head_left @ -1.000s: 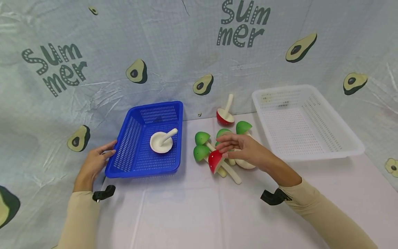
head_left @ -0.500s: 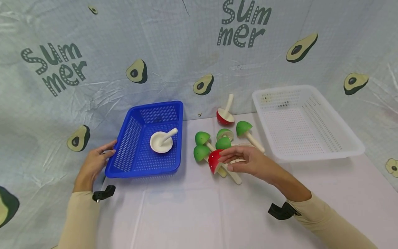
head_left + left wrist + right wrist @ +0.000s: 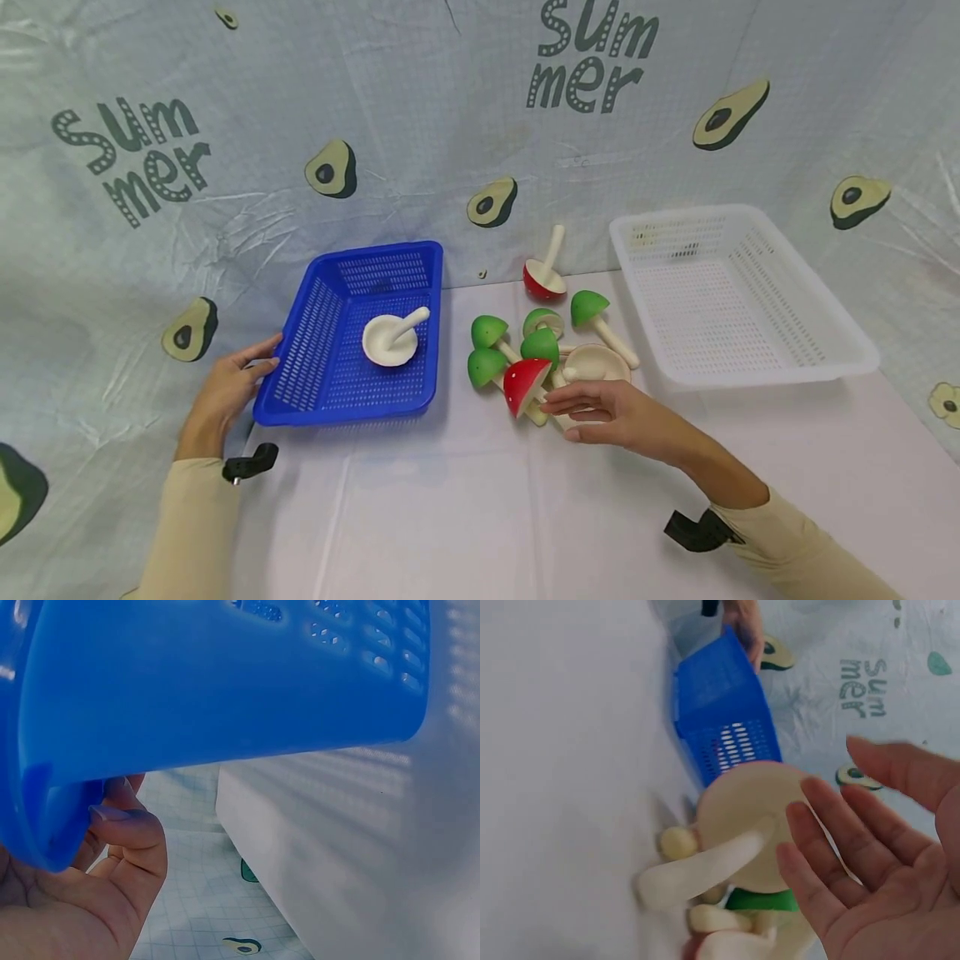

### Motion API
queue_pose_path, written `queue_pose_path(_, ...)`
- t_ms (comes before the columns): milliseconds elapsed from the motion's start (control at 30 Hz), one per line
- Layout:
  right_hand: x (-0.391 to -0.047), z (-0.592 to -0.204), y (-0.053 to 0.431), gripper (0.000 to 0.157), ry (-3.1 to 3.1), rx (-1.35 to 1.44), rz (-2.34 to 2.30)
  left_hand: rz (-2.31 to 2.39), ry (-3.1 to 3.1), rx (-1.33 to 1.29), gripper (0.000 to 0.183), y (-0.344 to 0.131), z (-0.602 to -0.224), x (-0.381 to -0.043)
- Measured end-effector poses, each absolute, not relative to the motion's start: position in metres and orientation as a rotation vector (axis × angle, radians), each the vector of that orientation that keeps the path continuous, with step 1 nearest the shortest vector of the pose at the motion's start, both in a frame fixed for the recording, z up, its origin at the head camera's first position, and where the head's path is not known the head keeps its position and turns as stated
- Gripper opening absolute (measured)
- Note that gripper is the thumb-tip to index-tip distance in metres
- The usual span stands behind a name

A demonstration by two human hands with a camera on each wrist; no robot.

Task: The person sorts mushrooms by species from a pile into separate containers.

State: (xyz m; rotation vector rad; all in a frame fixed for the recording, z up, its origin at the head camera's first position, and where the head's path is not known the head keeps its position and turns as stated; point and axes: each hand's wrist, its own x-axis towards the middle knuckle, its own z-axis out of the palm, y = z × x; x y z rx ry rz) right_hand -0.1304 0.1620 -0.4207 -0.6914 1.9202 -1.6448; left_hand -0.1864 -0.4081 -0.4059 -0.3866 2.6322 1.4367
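My left hand [image 3: 225, 387] holds the left rim of a blue plastic basket [image 3: 341, 415]; in the left wrist view its fingers curl around the rim. One toy mushroom [image 3: 382, 342] lies in that basket, stem up. My right hand [image 3: 618, 417] hovers beside a red-capped toy mushroom [image 3: 522, 385] with white dots, covering part of its stem. The right wrist view shows this hand's fingers extended and thumb apart, facing a mushroom's pale cap underside [image 3: 735, 802]. Several green-capped mushrooms [image 3: 542, 346] lie in the pile, along with one turned pale side up [image 3: 600, 360].
A white plastic basket [image 3: 757, 380] stands at the right on the pale-covered table [image 3: 420, 517]. Near the back edge sits another red mushroom [image 3: 545, 281], stem upward. An avocado-print sheet [image 3: 420, 100] hangs behind.
My right hand has drawn back toward me and to the right, uncovering the green mushrooms and the pale upturned cap. My left hand and the blue basket stay in place.
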Motion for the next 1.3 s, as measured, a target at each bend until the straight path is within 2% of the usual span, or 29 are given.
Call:
queue_pose_path(167,-0.125,-0.443,0.167,0.049,1.998,-0.623,-1.703,1.447,2.618,-0.409,0.053,-0.407,-0.406,-0.187)
queue_pose_path(633,-0.118,-0.474,0.158,0.047,2.316,-0.471,-1.697,1.436,2.621,-0.417,0.053,-0.406,-0.406,-0.187)
queue_pose_path(1300,-0.133,-0.485,0.146,0.047,2.293,-0.423,-1.64,1.456,2.614,-0.388,0.055,-0.407,-0.407,-0.186)
